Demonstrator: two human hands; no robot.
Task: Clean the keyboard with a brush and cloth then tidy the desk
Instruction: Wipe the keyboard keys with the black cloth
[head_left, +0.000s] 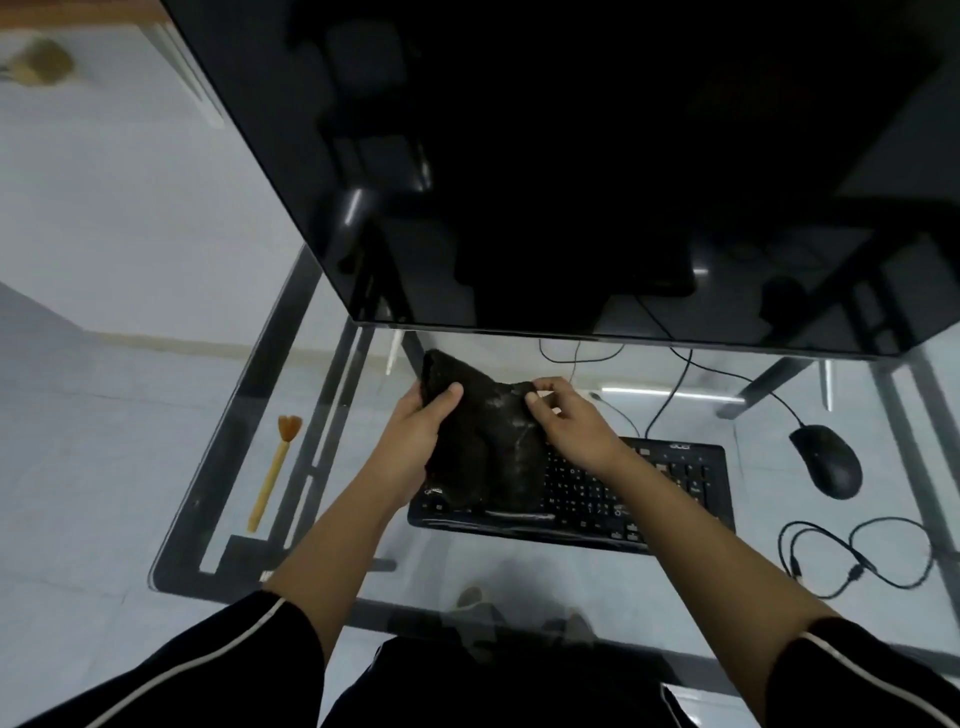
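Note:
A dark cloth (485, 441) hangs above the left half of the black keyboard (618, 493), held up by both hands. My left hand (415, 441) grips its left edge with the thumb on top. My right hand (566, 421) pinches its upper right corner. The cloth covers the keyboard's left keys. A small brush (272, 470) with a pale wooden handle and orange bristles lies on the glass desk (363, 525) to the left, apart from both hands.
A large black monitor (571, 156) looms over the back of the desk. A black mouse (826, 460) sits at the right with its cable running back. A loose coiled black cable (857, 558) lies at the front right. The floor shows through the glass.

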